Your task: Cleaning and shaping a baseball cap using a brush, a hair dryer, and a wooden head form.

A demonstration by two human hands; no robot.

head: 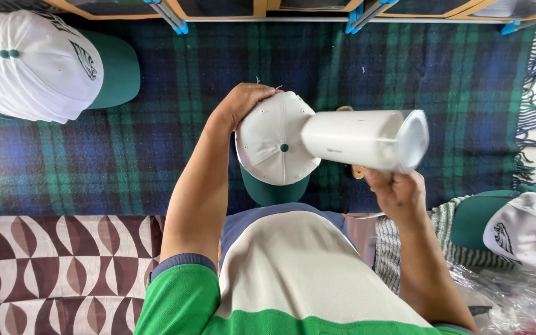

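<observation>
Here, the left hand is curled over the far side of a white cap with a green brim, its fingers pressed on the crown, and the cap lies over the tartan blanket in the middle of the table, just in front of the person's chest. The right hand grips from below a white cylinder, maybe a roll or a tube, that lies almost level; its left end touches the crown of the cap, or goes a little over it. I judge the cap as light and soft, the fabric gives under the fingers, only the brim is stiffer, so the crown or the brim edge is a good place to hold it. The cylinder looks smooth and a bit slippery, so a full grip around its body seems safer. A stack of the same caps lies at the far left, and one more cap rests at the right on a striped cloth.
</observation>
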